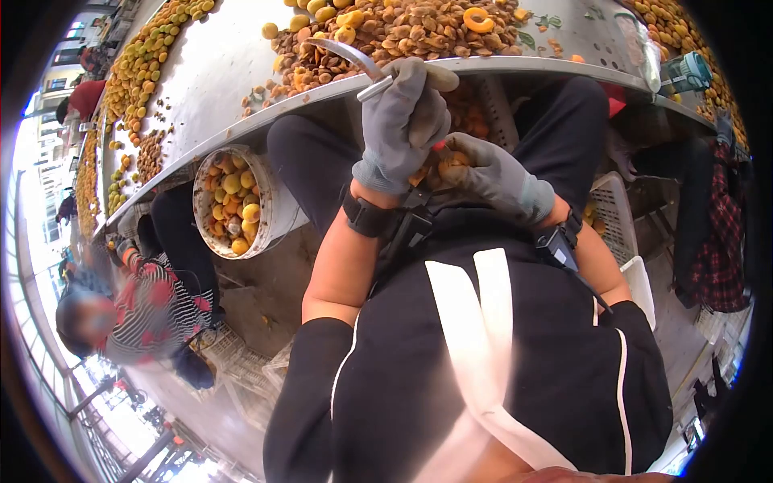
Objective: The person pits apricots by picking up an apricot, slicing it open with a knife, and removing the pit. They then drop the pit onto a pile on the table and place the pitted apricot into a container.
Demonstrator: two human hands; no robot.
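Gripped shut on both sides: left hand (pixel 400 121) wrapped tight round the handle of a curved knife (pixel 346 55), right hand (pixel 493 175) cupped closed around a small apricot (pixel 451 163), held low over the lap, just under the counter edge and close against the heel of the left grip. Sat hard up to a long steel counter (pixel 217 64), heaped along its near lip with pits and split halves (pixel 403 32) and lined farther off with whole fruit (pixel 141 60). Shared the row with another person in a striped top (pixel 141 310), well apart to the left. Had a white bucket (pixel 270 201) of apricots on the floor beside the left knee and a pale plastic crate (pixel 612 213) by the right thigh. Judged the blade the main danger: angled up and away over the counter lip, yet worked just beside gloved fingers, so likely to nick the right grip through a slip on slick skin or juice-wet fabric. Judged the fruit a second risk: small, soft, pinched rather than cradled, so apt to squirt free and drop between the knees, missing bucket and crate alike. Rated the heap a lesser hazard: crowded to the very lip, prone to shed loose pits onto the lap at a knock from the knife hand.
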